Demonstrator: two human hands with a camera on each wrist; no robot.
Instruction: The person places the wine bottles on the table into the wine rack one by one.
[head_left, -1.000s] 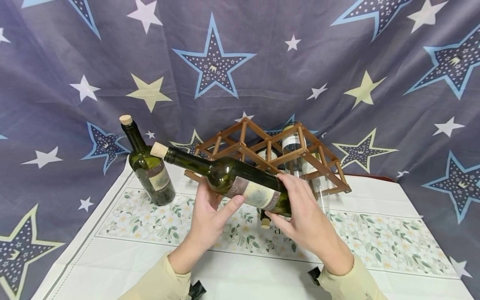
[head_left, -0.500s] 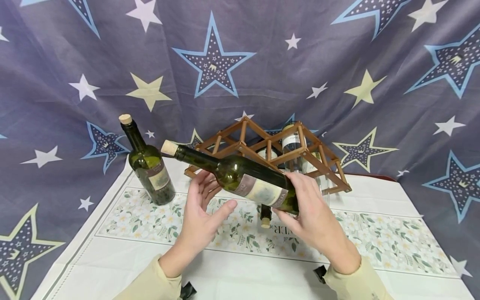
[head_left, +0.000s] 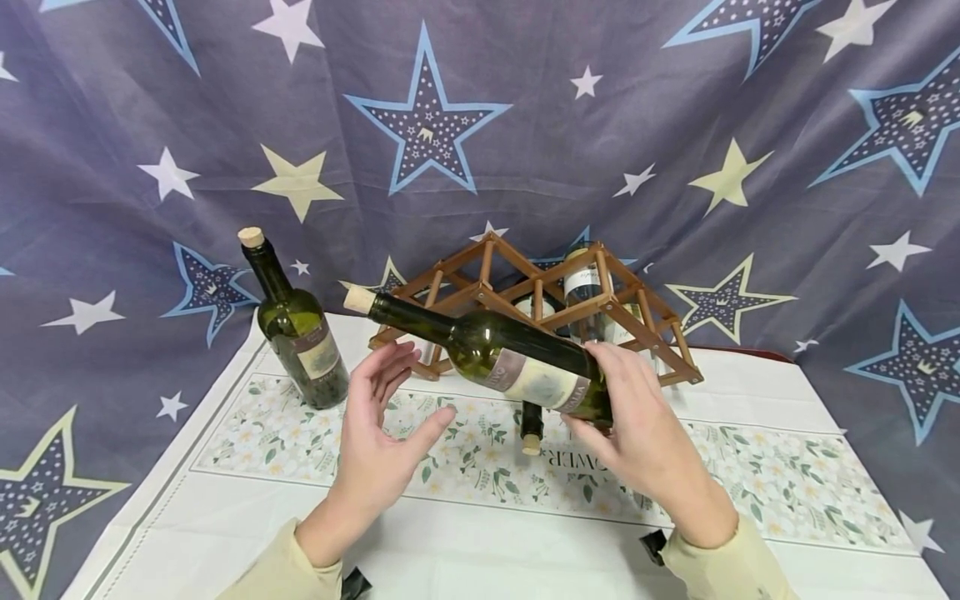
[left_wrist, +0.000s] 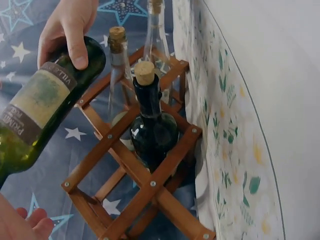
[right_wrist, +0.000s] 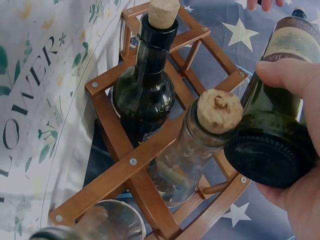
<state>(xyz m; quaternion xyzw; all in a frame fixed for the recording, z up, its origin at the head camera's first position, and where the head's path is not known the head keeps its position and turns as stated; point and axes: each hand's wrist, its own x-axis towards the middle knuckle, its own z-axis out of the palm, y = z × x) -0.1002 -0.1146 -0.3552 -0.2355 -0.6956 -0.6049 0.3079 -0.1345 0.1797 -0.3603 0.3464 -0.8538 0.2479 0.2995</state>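
A green glass bottle (head_left: 528, 358) is held aslant in the air by the right hand (head_left: 645, 425), which grips it near its dark, round base. Its long neck points up and to the left, and a pale cork (head_left: 359, 299) sticks out of the mouth. Round the body, the label (head_left: 542, 383) carries 2 brownish bands of lettering with a cream band, patched bluish, between them

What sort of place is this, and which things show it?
Probably a tabletop set-up staged indoors: a star-printed cloth hangs behind, a flower-patterned white tablecloth lies in front, and a wooden bottle rack stands on it.
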